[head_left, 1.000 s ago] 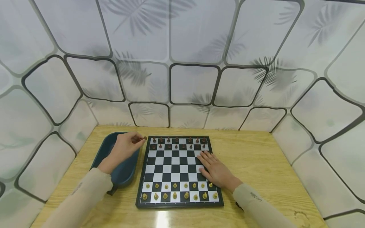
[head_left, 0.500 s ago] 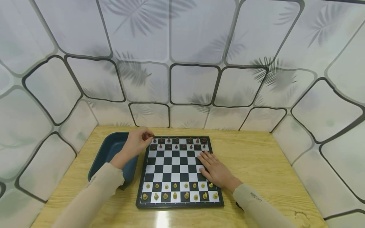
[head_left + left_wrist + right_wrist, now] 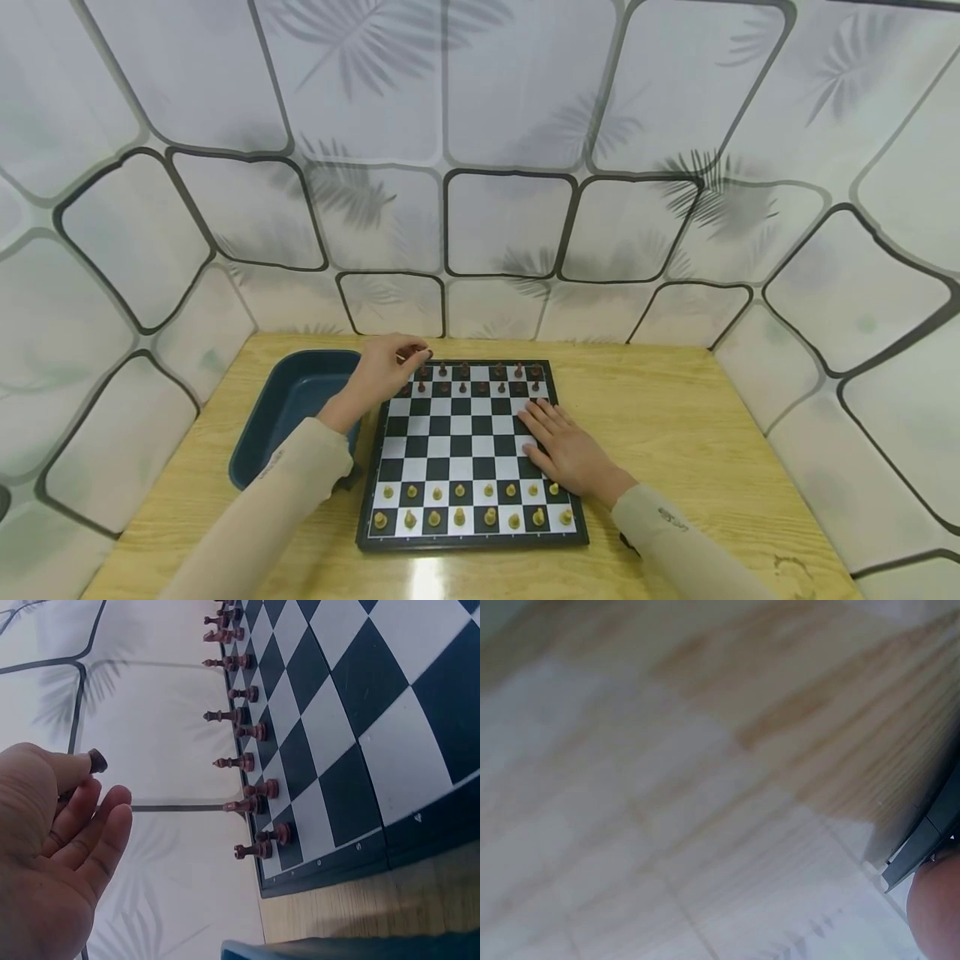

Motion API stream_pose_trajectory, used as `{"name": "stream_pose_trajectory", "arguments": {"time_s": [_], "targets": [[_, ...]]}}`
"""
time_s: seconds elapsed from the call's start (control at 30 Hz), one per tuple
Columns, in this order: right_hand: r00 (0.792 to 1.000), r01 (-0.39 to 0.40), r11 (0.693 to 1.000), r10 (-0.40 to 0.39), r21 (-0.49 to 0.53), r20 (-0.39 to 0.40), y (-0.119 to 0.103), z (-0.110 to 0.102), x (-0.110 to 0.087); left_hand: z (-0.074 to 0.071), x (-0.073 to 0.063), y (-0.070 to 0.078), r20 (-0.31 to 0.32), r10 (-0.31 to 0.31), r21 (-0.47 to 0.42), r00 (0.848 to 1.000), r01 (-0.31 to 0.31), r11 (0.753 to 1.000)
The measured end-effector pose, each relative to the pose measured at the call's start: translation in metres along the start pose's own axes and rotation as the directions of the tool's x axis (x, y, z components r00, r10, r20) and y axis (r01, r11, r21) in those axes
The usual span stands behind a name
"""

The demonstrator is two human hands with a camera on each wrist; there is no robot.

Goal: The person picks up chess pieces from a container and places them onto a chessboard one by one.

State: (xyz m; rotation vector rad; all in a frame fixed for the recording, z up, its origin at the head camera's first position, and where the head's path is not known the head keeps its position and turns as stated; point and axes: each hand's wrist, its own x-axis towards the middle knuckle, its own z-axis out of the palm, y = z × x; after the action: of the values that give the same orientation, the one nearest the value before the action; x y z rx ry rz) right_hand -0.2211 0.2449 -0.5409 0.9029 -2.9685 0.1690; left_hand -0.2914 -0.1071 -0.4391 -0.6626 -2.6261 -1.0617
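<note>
My left hand (image 3: 378, 377) is over the far left corner of the chessboard (image 3: 452, 425). Between thumb and fingers it pinches a dark reddish-brown chess piece (image 3: 97, 760), mostly hidden by the fingers. Two rows of red-brown chessmen (image 3: 251, 731) stand along the board's far side, with a gap in the back row right of the middle. Part of their left end is behind my left hand in the head view. My right hand (image 3: 566, 446) rests flat with spread fingers on the board's right edge. Two rows of yellow chessmen (image 3: 460, 517) stand on the near side.
A dark blue plastic tray (image 3: 258, 429) lies left of the board, partly under my left forearm. The light wooden table (image 3: 660, 400) ends at patterned walls (image 3: 510, 225) at the back and on both sides.
My left hand has moved right from above the tray to over the board's far left corner, carrying the chess piece. The right hand stays in place.
</note>
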Motion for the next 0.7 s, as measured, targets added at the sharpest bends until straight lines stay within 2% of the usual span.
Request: {"name": "stream_pose_trajectory", "arguments": {"time_s": [0.23,0.7], "targets": [[1.000,0.010,1.000,-0.010,0.002,-0.013,-0.002,-0.002,-0.001,0.010,0.008,0.003,0.025,-0.017,0.025,1.000,0.017,1.000],[1.000,0.002,1.000,-0.002,0.003,-0.008,-0.002,-0.001,0.000,0.029,0.028,0.009,0.018,-0.078,0.039,0.997,0.077,0.996]]}}
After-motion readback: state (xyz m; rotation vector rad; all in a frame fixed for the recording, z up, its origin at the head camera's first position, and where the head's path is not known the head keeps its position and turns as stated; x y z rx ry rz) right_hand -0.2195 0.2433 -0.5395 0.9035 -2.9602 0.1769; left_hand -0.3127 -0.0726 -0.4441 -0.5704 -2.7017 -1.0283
